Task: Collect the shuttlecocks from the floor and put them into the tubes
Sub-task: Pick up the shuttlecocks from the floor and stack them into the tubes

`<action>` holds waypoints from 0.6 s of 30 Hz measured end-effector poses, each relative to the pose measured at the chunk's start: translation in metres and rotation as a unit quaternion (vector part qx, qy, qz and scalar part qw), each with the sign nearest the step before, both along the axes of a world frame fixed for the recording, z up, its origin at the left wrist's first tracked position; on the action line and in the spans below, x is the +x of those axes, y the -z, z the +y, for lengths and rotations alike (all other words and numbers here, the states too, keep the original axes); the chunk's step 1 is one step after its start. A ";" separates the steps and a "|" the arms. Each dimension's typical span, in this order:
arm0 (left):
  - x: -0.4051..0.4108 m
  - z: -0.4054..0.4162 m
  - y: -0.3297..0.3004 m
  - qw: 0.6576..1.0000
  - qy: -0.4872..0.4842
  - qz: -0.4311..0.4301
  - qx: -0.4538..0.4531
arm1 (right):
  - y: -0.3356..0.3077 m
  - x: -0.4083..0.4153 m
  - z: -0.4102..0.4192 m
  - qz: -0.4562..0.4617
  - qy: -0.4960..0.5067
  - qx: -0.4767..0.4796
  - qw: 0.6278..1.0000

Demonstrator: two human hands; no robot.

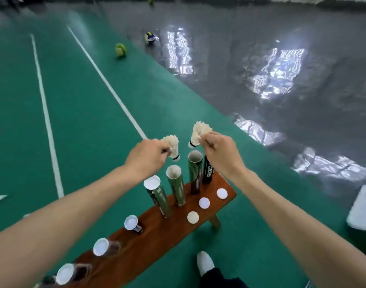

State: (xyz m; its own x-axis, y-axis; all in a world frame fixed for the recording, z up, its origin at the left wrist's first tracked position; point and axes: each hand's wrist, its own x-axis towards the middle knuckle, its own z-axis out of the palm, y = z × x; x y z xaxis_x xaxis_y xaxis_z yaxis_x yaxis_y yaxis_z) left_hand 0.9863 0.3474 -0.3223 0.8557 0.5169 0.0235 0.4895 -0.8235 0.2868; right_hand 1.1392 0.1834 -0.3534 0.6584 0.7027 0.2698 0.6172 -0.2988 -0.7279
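Observation:
My left hand point(147, 155) pinches a white feather shuttlecock point(172, 145), cork end down, just above an open green tube point(176, 187) with feathers showing inside. My right hand point(220, 152) pinches a second shuttlecock point(199, 134) by its feathers, cork pointing down-left, above another open green tube point(194, 171). A black tube point(208, 170) stands just behind, partly hidden by my right hand. A capped green tube point(157, 194) stands left of the open ones. All stand on a brown wooden bench point(157, 235).
Three white caps point(204, 203) lie loose on the bench's right side. Three more capped tubes point(101, 246) stand along its near end. Two balls point(120, 49) rest on the floor far ahead. A white box point(363, 208) sits right. A shuttlecock point(0, 197) lies at left. My shoe point(205, 262) is below.

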 end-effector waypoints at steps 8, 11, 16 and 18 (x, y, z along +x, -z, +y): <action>0.017 0.016 0.085 0.990 -0.045 0.135 -0.025 | 0.054 0.043 0.034 0.041 -0.059 -0.043 0.997; 0.025 0.019 0.104 0.986 -0.041 0.158 -0.025 | 0.063 0.044 0.039 0.073 -0.059 -0.028 0.995; 0.036 0.016 0.138 0.975 -0.010 0.222 0.005 | 0.077 0.046 0.046 0.096 -0.060 -0.025 0.993; 0.038 0.014 0.153 0.969 0.002 0.249 0.001 | 0.082 0.044 0.048 0.102 -0.058 -0.029 0.993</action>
State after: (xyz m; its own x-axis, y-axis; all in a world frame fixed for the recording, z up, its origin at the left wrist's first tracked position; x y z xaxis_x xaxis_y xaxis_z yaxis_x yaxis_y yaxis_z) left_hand 1.0246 0.3616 -0.4757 0.7633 0.5139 -0.3916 0.5637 -0.8258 0.0151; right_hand 1.1835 0.2318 -0.4355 0.6080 0.7881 0.0961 0.4925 -0.2795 -0.8242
